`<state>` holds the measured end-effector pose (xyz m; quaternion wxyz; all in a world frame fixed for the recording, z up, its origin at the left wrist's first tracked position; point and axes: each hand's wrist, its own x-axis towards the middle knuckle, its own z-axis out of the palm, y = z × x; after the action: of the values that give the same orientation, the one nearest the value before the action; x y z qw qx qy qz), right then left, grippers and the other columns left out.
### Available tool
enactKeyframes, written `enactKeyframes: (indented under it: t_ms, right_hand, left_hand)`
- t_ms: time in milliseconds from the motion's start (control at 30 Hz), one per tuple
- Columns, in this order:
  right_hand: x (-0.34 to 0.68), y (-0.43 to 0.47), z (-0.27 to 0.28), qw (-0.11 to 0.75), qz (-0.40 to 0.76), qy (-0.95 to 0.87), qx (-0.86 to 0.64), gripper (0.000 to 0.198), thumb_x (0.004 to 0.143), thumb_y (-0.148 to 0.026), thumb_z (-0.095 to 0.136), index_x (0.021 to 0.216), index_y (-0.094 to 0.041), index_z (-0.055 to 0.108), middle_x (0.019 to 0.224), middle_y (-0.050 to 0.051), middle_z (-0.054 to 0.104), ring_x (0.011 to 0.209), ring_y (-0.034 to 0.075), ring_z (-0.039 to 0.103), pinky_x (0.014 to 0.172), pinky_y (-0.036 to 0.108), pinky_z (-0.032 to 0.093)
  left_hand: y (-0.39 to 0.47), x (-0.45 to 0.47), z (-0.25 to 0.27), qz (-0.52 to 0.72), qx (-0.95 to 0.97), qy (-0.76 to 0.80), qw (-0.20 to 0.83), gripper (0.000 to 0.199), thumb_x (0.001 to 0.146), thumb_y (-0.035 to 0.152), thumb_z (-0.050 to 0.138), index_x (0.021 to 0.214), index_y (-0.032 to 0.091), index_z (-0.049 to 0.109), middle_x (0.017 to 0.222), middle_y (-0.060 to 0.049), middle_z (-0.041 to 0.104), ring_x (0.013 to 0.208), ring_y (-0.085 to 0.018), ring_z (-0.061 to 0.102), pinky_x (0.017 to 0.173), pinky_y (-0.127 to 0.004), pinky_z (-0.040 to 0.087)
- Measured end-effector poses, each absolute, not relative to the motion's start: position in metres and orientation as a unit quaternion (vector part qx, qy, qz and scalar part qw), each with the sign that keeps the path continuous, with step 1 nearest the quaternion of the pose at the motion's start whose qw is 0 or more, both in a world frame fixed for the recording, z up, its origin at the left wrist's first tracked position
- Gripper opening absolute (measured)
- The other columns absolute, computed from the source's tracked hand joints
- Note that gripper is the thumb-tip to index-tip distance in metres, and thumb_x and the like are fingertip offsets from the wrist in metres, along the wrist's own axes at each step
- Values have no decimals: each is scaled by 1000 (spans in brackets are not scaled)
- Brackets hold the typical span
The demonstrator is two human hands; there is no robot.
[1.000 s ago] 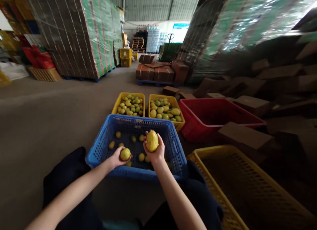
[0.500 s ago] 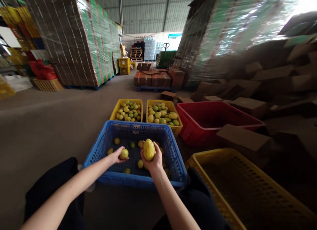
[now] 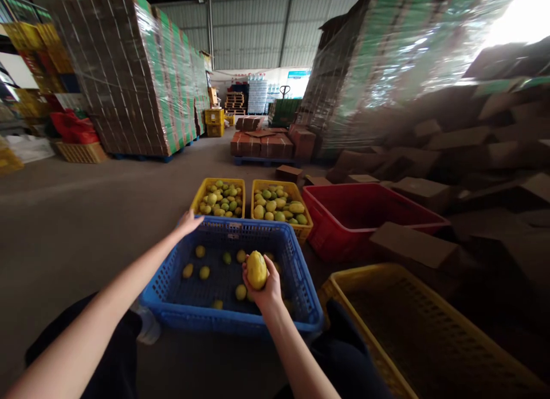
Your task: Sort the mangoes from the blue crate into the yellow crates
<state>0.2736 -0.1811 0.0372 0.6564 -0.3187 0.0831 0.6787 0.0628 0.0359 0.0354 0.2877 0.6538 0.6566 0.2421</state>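
A large, bumpy yellow lemon (image 3: 256, 270) rests in my right hand (image 3: 268, 290), fingers wrapped around its sides, above the blue crate (image 3: 201, 316). My left hand (image 3: 188, 222) is at the crate's far left corner, fingers stretched over the rim and no fruit seen in it; whether it presses on the rim I cannot tell. Several loose lemons lie on the crate floor, among them a yellow one (image 3: 204, 272) and a green one (image 3: 227, 258). Some are partly hidden behind my right hand and wrist.
Two yellow crates full of lemons, left (image 3: 197, 199) and right (image 3: 306, 230), stand behind the blue one. A red bin (image 3: 330, 238) and a yellow crate (image 3: 365, 324) are at right. Cardboard boxes (image 3: 412, 244) pile up beyond; wrapped pallet stacks (image 3: 124, 83) rise behind.
My left hand has left a lemon in the blue crate and moved up and left to the far corner. My right hand still holds the large lemon. The view has tilted slightly up.
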Motion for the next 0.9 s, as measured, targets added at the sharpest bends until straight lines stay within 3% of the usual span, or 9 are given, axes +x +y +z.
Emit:
enactKeyframes:
  t_ms: [67,167,233,333,667,900]
  right_hand:
    - [272,-182,36,654,682,73,-319,21,89,-30,47,88,-15,61,68,5,71,56,17,66,48,24,51]
    - [269,-181,31,649,684,65,-327,21,88,-31,48,87,-14,61,68,5,71,56,17,66,49,25,51]
    - [265,-179,25,645,684,66,-334,20,87,-31,49,85,-15,61,66,5,70,55,17,66,49,25,51]
    - [260,-176,15,637,684,63,-350,18,86,-30,49,82,-16,60,63,4,69,54,17,65,49,26,51]
    - [243,-171,-15,566,685,101,-448,21,85,-33,50,77,-15,57,56,2,64,53,15,63,48,23,49]
    - [257,-163,-20,549,675,111,-481,20,85,-32,50,77,-15,58,56,3,63,51,16,61,46,23,47]
  left_hand:
    - [1,27,4,189,648,703,225,66,73,28,61,131,8,40,143,-26,36,133,-38,35,101,-44,36]
    - [-47,-26,-48,90,606,769,181,68,70,21,59,129,-6,37,130,-38,44,121,-46,47,93,-52,39]
    - [-66,-53,-74,36,603,775,186,49,76,19,53,118,-4,47,111,-33,60,107,-41,60,85,-44,45]
    - [-74,-76,-97,0,626,760,171,33,87,23,42,112,5,52,107,-25,66,104,-32,63,83,-35,46]
    - [-128,-119,-143,-18,662,741,110,26,92,27,33,98,12,53,94,-22,71,90,-29,69,72,-29,47]
    - [-108,-145,-129,-63,674,728,109,34,93,33,30,103,11,54,94,-20,71,90,-29,68,71,-30,46]
